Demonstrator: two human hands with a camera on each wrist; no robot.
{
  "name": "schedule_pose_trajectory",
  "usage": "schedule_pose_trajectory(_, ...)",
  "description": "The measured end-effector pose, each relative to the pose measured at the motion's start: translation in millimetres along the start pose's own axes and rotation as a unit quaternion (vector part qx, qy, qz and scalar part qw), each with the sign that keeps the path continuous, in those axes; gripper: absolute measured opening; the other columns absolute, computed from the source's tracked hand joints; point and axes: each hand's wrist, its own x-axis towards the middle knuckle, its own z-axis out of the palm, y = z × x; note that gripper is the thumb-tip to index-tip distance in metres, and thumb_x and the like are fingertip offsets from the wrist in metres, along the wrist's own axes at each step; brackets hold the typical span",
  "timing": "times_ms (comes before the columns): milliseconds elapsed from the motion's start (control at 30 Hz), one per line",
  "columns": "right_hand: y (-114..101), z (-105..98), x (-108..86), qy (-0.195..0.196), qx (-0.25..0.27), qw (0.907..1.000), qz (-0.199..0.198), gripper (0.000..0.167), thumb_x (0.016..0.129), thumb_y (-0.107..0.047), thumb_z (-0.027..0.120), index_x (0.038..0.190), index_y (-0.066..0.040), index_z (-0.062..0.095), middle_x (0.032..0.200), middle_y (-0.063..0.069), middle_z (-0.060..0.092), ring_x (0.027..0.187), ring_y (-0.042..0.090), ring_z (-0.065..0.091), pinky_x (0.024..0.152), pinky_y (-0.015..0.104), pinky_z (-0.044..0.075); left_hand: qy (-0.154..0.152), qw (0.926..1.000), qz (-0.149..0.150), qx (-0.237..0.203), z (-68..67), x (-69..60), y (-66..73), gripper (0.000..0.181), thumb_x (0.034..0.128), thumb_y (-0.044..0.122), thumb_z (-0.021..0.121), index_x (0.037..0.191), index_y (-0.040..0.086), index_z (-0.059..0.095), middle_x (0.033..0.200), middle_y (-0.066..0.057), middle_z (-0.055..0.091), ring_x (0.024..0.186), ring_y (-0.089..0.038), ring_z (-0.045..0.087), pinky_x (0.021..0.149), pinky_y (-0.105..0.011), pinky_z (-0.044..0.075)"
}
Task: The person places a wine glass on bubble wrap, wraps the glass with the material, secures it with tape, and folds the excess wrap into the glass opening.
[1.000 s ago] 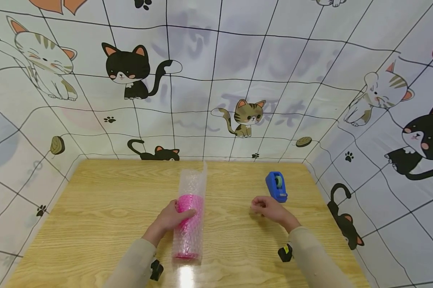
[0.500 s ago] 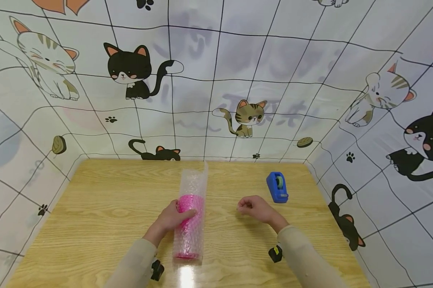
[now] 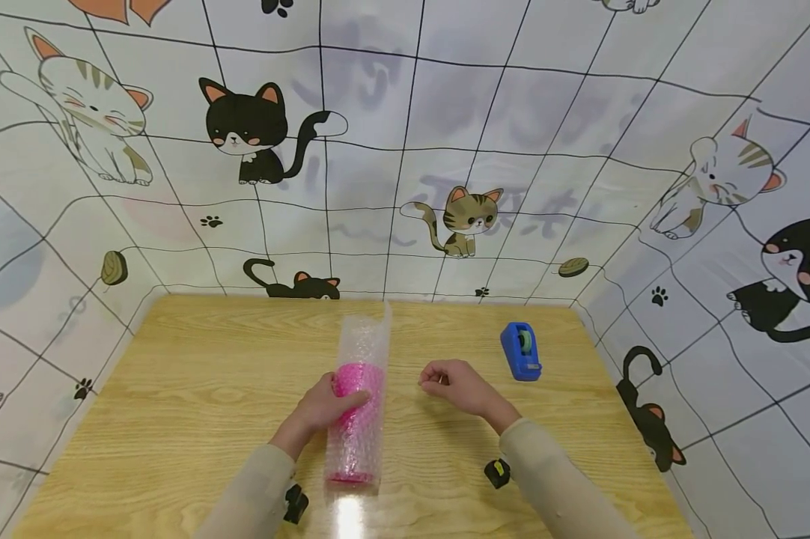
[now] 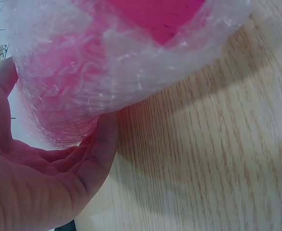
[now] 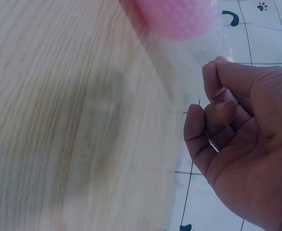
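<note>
A pink cylinder lies on the wooden table, rolled in clear bubble wrap that runs past its far end. What kind of object it is stays hidden by the wrap. My left hand grips the roll from its left side, thumb over the top; the left wrist view shows the fingers curled against the wrap. To the right of the roll, apart from it, my right hand hovers above the table. Its thumb and forefinger tips pinch what looks like a barely visible bit of clear tape.
A blue tape dispenser with a pale green roll core stands at the back right of the table. Cat-patterned cloth closes in the back and both sides. Dark wrist cameras hang under the sleeves.
My right hand has moved left from beside the tape dispenser towards the wrapped cylinder, fingertips still pinched. The left hand keeps its grip, and the roll has stayed in place.
</note>
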Motion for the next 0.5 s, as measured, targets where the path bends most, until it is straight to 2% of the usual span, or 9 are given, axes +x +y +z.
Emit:
schedule_pose_trajectory(133, -11.3, 2.6, 5.3, -0.006, 0.007, 0.9999, -0.010, 0.009, 0.098, -0.023, 0.059, 0.097, -0.019, 0.067, 0.086, -0.004, 0.063, 0.071, 0.007, 0.051, 0.064, 0.023, 0.046, 0.002, 1.0000, 0.001, 0.002, 0.0, 0.7, 0.1, 0.101, 0.0802, 0.056, 0.072, 0.145, -0.009, 0.030, 0.142, -0.030, 0.046, 0.126, -0.043, 0.051, 0.103, -0.055, 0.046)
schedule_pose_trajectory(300, -22.5, 6.8, 13.3, -0.017, 0.006, 0.9995, -0.027, 0.011, 0.099, -0.023, 0.058, 0.098, -0.017, 0.066, 0.086, -0.001, 0.064, 0.069, 0.007, 0.051, 0.064, 0.024, 0.047, 0.004, 1.0000, -0.001, 0.000, -1.1, 0.5, 1.7, 0.101, 0.0795, 0.056, 0.072, 0.144, -0.010, 0.031, 0.140, -0.030, 0.048, 0.123, -0.041, 0.053, 0.102, -0.054, 0.048)
schedule_pose_trajectory(500, -37.4, 12.4, 24.1, -0.027, 0.005, 0.9992, -0.027, 0.013, 0.100, -0.024, 0.055, 0.096, -0.019, 0.066, 0.085, 0.001, 0.065, 0.069, 0.006, 0.051, 0.063, 0.023, 0.046, 0.004, 1.0000, 0.002, -0.001, -1.1, 0.2, 1.8, 0.099, 0.0800, 0.055, 0.073, 0.143, -0.011, 0.033, 0.137, -0.029, 0.050, 0.119, -0.039, 0.056, 0.098, -0.053, 0.050)
